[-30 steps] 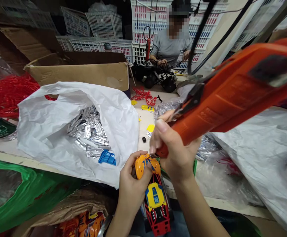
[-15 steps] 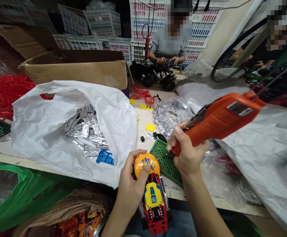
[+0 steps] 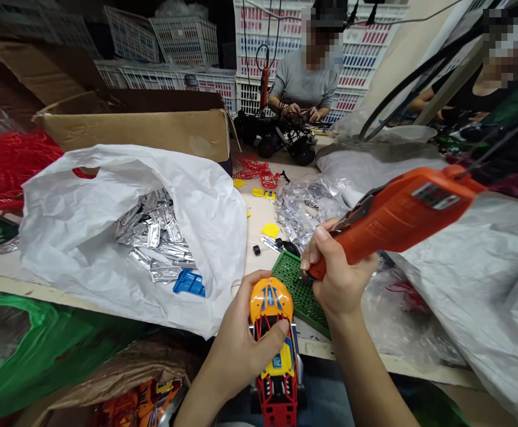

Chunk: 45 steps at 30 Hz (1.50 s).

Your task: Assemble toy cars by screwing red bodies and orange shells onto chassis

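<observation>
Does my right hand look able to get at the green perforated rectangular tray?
Probably yes: the right hand, gripping the orange plastic power tool, appears right at the green tray, nothing visibly blocking it.

"How is the left hand (image 3: 246, 350) held?"

"Low, with its index finger (image 3: 257, 276) stretched forward and its thumb (image 3: 273, 340) laid out toward the right."

"And the right hand (image 3: 341, 273)?"

"It is held farther forward; its fingers (image 3: 312, 254) are curled in a firm grip."

"The arms?"

"Left forearm (image 3: 203, 385) and right forearm (image 3: 365, 362) are seen bare, slanted inward from below; the hands are held apart."
</observation>
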### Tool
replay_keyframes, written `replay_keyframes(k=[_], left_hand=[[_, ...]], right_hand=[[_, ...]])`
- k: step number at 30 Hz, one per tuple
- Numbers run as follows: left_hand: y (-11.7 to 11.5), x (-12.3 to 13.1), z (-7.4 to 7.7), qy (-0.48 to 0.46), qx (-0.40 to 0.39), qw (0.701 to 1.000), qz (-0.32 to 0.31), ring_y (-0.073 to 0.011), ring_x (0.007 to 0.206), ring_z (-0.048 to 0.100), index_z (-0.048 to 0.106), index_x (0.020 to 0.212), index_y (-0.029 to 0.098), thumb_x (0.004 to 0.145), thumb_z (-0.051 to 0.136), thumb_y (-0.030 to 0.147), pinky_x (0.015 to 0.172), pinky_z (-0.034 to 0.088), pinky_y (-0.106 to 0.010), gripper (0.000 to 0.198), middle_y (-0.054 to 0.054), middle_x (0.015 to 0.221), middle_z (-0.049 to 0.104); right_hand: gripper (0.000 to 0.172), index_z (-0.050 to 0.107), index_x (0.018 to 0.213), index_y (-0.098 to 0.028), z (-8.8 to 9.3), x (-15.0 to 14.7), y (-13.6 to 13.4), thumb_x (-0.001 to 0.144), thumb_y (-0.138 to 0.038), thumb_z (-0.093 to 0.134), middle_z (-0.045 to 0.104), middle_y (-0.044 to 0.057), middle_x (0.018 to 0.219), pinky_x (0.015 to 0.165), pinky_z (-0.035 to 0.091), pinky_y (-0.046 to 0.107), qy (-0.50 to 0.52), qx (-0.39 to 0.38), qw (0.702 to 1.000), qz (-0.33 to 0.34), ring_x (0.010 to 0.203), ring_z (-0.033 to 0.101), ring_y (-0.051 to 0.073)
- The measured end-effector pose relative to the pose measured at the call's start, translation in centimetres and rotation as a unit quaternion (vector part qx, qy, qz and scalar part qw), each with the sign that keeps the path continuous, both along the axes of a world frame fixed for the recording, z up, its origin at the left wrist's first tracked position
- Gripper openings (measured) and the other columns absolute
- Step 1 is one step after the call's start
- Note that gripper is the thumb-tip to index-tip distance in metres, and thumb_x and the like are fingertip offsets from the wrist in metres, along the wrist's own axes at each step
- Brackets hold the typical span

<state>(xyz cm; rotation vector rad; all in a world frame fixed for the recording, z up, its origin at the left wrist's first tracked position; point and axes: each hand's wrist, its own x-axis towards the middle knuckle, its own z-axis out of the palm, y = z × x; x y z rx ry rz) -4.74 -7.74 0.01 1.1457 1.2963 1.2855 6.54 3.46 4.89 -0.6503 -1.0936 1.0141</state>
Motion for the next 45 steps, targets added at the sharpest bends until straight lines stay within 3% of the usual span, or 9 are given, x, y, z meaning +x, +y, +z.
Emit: replay_keyframes(k=[5,9,12,20,25,30,36,40,45], left_hand=[[0.4,0.2,0.8,-0.004,-0.027,1.0,-0.011,-0.0216,0.088,0.066,0.051,0.127,0.025,0.081,0.069,0.028,0.081,0.054,-0.032,0.05,-0.004,0.105,0.065],[0.6,0.5,0.9,-0.01,-0.033,0.999,-0.012,-0.0228,0.091,0.064,0.049,0.127,0.023,0.082,0.066,0.029,0.083,0.052,-0.034,0.048,-0.004,0.104,0.063],[0.6,0.5,0.8,-0.012,-0.017,1.0,-0.014,-0.0242,0.099,0.064,0.049,0.125,0.022,0.083,0.065,0.025,0.088,0.051,-0.035,0.046,-0.004,0.105,0.063],[0.8,0.4,0.6,0.008,0.041,0.999,-0.01,-0.0192,0.099,0.063,0.051,0.121,0.026,0.082,0.064,0.01,0.09,0.049,-0.03,0.045,0.001,0.108,0.065],[0.6,0.3,0.0,0.026,0.055,0.998,-0.011,-0.0193,0.104,0.062,0.051,0.126,0.029,0.086,0.065,0.01,0.097,0.047,-0.031,0.047,0.001,0.114,0.064],[0.2,0.1,-0.7,0.067,0.081,0.994,0.001,-0.0243,0.126,0.054,0.05,0.138,0.033,0.1,0.06,0.031,0.108,0.042,-0.039,0.039,-0.004,0.131,0.057],[0.0,0.1,-1.3,0.081,0.103,0.99,0.061,-0.0235,0.143,0.041,0.064,0.12,0.036,0.101,0.059,0.043,0.115,0.034,-0.036,0.021,-0.003,0.139,0.049],[0.1,0.2,-1.5,0.058,0.102,0.989,0.093,-0.0194,0.138,0.047,0.071,0.11,0.036,0.106,0.05,0.041,0.111,0.037,-0.032,0.022,-0.002,0.132,0.055],[0.5,0.3,-1.4,0.033,0.105,0.988,0.104,-0.0171,0.129,0.052,0.074,0.099,0.034,0.103,0.058,0.04,0.106,0.04,-0.027,0.018,-0.001,0.12,0.06]], right_hand=[[0.011,0.064,0.077,-0.022,3.6,-0.6,-2.0,0.081,-0.022,0.073,0.05,-0.009,0.049,0.035,0.04,0.024,0.022,0.033,0.998,-0.039,0.036,0.047,0.009],[0.012,0.06,0.074,-0.023,5.8,-1.4,-3.7,0.081,-0.02,0.069,0.047,-0.009,0.046,0.034,0.036,0.022,0.067,0.007,0.997,0.037,0.033,0.044,0.008],[0.01,0.062,0.075,-0.024,5.7,-2.1,-4.2,0.081,-0.021,0.07,0.049,-0.009,0.046,0.034,0.035,0.022,0.084,-0.02,0.992,0.092,0.033,0.046,0.008],[0.016,0.063,0.076,-0.022,3.6,-3.1,-4.0,0.086,-0.025,0.075,0.054,-0.009,0.049,0.039,0.041,0.022,0.072,-0.031,0.987,0.14,0.037,0.05,0.008],[0.012,0.065,0.079,-0.023,3.9,-3.0,-4.2,0.086,-0.023,0.075,0.055,-0.008,0.049,0.039,0.04,0.023,0.07,-0.028,0.988,0.132,0.037,0.05,0.009],[0.013,0.064,0.077,-0.023,4.7,-2.5,-4.2,0.086,-0.023,0.072,0.054,-0.008,0.048,0.04,0.039,0.024,0.06,-0.007,0.992,0.11,0.037,0.049,0.009],[0.011,0.06,0.075,-0.021,5.4,-2.1,-3.9,0.084,-0.019,0.067,0.049,-0.01,0.048,0.037,0.037,0.022,0.062,0.012,0.996,0.06,0.035,0.046,0.008],[0.012,0.06,0.074,-0.021,5.6,-2.0,-3.6,0.082,-0.021,0.069,0.048,-0.01,0.047,0.036,0.038,0.02,0.074,0.015,0.996,0.044,0.034,0.046,0.007],[0.013,0.059,0.073,-0.02,5.6,-2.1,-3.7,0.082,-0.02,0.069,0.048,-0.009,0.046,0.036,0.039,0.02,0.078,0.01,0.996,0.039,0.033,0.046,0.008]])
